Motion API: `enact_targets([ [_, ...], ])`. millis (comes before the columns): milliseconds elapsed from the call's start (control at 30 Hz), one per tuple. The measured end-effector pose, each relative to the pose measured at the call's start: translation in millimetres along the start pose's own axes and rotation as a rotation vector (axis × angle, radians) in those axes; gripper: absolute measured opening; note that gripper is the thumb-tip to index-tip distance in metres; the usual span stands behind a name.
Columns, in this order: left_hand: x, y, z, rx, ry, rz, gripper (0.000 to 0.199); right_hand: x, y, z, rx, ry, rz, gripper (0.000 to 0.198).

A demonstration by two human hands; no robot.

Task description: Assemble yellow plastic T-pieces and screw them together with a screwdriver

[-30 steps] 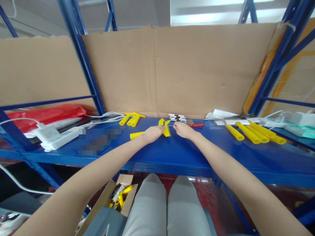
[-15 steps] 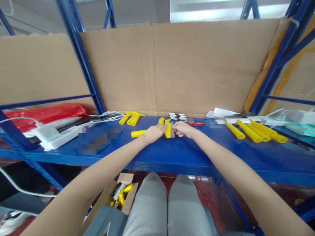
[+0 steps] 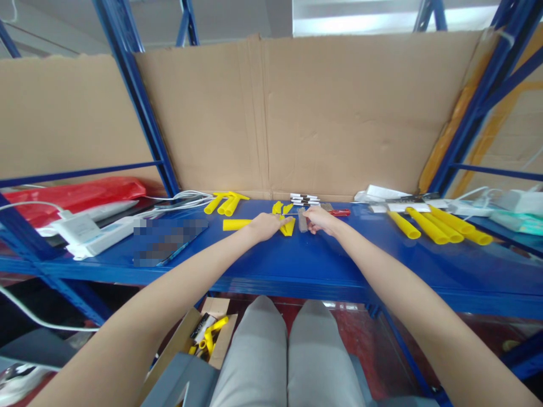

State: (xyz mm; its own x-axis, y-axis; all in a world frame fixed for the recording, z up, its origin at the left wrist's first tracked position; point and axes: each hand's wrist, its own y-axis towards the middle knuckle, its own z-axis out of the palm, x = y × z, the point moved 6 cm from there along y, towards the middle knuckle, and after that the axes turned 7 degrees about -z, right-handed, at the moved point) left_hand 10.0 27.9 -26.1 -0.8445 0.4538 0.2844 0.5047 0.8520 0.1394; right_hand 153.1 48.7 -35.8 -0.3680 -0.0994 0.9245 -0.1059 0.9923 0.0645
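My left hand (image 3: 266,226) is closed over a yellow plastic tool. Its tube handle (image 3: 236,225) sticks out to the left, and a flared yellow head (image 3: 288,227) shows at my fingertips. In the fingers of my right hand (image 3: 319,219) is a small flat grey-brown blade-like plate (image 3: 302,220), held upright just right of the yellow head and apart from it. Beyond my right hand lies a red-handled tool (image 3: 340,212), partly hidden. Several white-and-dark small packs (image 3: 304,199) are stacked behind the hands.
Yellow T-shaped pieces (image 3: 229,204) lie at the back left of the blue shelf (image 3: 292,265). Several yellow tubes (image 3: 439,229) lie on the right. A blurred dark flat object (image 3: 169,243) and a white power strip (image 3: 104,234) are on the left. Below stands a carton (image 3: 220,339) of yellow parts.
My right hand has drawn the grey-brown plate slightly to the right, so a gap now shows between it and the yellow head. My left hand stays on the yellow tool.
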Motion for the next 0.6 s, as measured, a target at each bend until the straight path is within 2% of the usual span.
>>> enact_targets([
  [200, 7.0, 6.7, -1.5, 0.195, -0.018, -0.099, 0.069, 7.1, -4.4, 16.8, 0.101, 0.319, -0.034, 0.026],
  [333, 17.6, 11.4, 0.9, 0.296, -0.038, -0.184, 0.068, 9.7, -7.1, 24.3, 0.150, 0.355, -0.063, 0.028],
  [500, 20.7, 14.4, 2.3, 0.231, -0.093, -0.200, 0.051, 12.3, -8.3, 25.9, 0.147, 0.381, -0.135, 0.020],
  [600, 21.8, 14.7, 1.9, 0.161, -0.172, -0.195, 0.041, 8.3, -7.8, 28.1, 0.155, 0.342, -0.089, 0.017],
])
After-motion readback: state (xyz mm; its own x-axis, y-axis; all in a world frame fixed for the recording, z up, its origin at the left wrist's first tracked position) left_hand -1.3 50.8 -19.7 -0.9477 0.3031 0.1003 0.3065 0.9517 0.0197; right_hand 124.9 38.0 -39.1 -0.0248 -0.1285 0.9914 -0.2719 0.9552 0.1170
